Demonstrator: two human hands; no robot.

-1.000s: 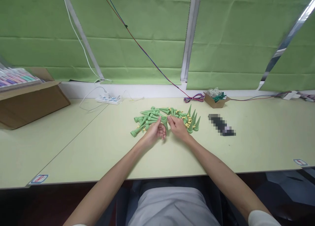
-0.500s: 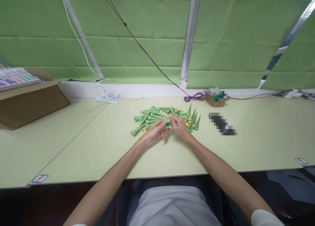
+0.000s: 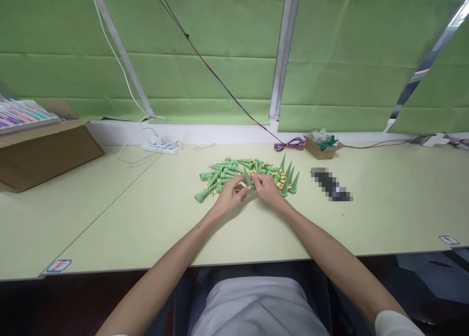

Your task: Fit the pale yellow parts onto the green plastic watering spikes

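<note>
Between my two hands a green plant watering spike (image 3: 247, 177) stands with its point up, held just above the table's near side of the pile. The fingers of my left hand (image 3: 231, 194) are closed around its lower part from the left. My right hand (image 3: 267, 189) pinches at its right side with thumb and forefinger; a small yellow piece may be there, but the fingers hide it. Behind the hands lies a pile of green spikes (image 3: 223, 174) mixed with small yellow valves (image 3: 281, 179). Several spikes stand upright (image 3: 293, 183) right of my right hand.
A small cardboard box (image 3: 324, 151) with clear and green pieces sits at the back right, beside coiled wires (image 3: 291, 144). A blurred dark object (image 3: 330, 183) lies to the right. At left are a power strip (image 3: 163, 146) and a large carton (image 3: 47, 153).
The spike has been turned: its open round end faced me before, and now its point is up. My left hand has rolled over and closed around it. My right hand stays nearly in place.
</note>
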